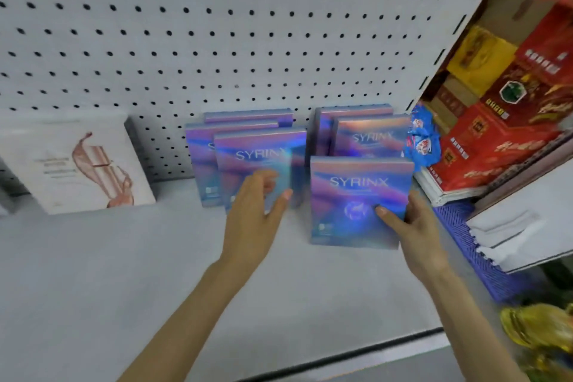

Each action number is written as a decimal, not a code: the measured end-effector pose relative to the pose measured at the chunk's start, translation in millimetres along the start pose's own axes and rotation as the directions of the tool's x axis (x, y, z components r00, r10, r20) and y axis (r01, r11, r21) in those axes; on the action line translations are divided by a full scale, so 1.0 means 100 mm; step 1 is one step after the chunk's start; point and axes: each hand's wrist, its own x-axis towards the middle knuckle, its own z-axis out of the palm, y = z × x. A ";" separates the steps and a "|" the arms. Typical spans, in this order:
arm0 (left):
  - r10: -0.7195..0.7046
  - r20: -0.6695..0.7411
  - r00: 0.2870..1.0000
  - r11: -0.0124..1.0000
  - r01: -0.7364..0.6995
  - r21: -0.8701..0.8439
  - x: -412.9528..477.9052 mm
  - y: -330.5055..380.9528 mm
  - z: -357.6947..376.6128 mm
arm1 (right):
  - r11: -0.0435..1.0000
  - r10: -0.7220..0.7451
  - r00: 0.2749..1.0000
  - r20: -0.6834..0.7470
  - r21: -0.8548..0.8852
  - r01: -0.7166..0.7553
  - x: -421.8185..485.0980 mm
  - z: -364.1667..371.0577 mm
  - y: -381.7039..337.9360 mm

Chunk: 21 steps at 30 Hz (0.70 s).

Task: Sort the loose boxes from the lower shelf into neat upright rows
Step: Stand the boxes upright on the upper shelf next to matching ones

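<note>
A: Entry one. Right hand [412, 226]?
B: It grips the front box [350, 195]: thumb on the printed face, fingers curled round its right edge. The box is upright, foremost in the right row, near the right end of the shelf [124, 273] and forward of the back panel. Its bottom edge is at the shelf surface; I cannot tell whether it rests there.

A: Behind it?
B: Two rear boxes [369, 136], upright, one behind the other, the last at the pegboard [186, 40].

A: Left hand [254, 211]?
B: Fingers loosely straight, laid against the face of the left row's first box [257, 155]. It holds nothing. The hand is blurred, so contact is uncertain.

A: The left row [201, 146]?
B: Three boxes, upright and staggered, just beside the right row with a narrow gap.

A: Other items?
B: A white box [77, 164] leans at the shelf's left end, well apart. Red cartons [502, 133] lie beyond the right end, with a blue basket [471, 245] below them.
</note>
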 end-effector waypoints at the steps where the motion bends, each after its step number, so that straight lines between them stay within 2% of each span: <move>1: 0.021 0.001 1.000 0.999 -0.021 0.044 0.06 0.01 0.02 | 1.000 -0.004 1.000 -0.021 0.011 0.004 0.07 -0.06 0.00; 4: 0.040 0.038 0.998 0.984 -0.046 0.174 0.18 -0.03 0.07 | 1.000 -0.022 1.000 -0.012 0.006 0.022 0.31 -0.19 0.07; 8: -0.079 0.039 0.996 0.985 0.072 0.159 0.22 -0.15 0.08 | 0.998 -0.040 0.999 -0.003 -0.048 0.039 0.60 -0.15 0.18; 12: -0.111 0.037 0.993 0.980 0.103 0.173 0.20 -0.22 0.04 | 0.981 -0.101 0.986 -0.129 -0.176 0.078 0.84 -0.05 0.28; 16: -0.102 0.035 0.994 0.978 0.094 0.184 0.20 -0.26 0.03 | 0.972 -0.120 0.966 -0.230 -0.223 0.068 0.95 -0.03 0.43; 21: -0.110 0.015 0.994 0.974 0.105 0.203 0.15 -0.26 0.06 | 0.965 -0.149 0.947 -0.285 -0.253 0.076 0.99 0.01 0.52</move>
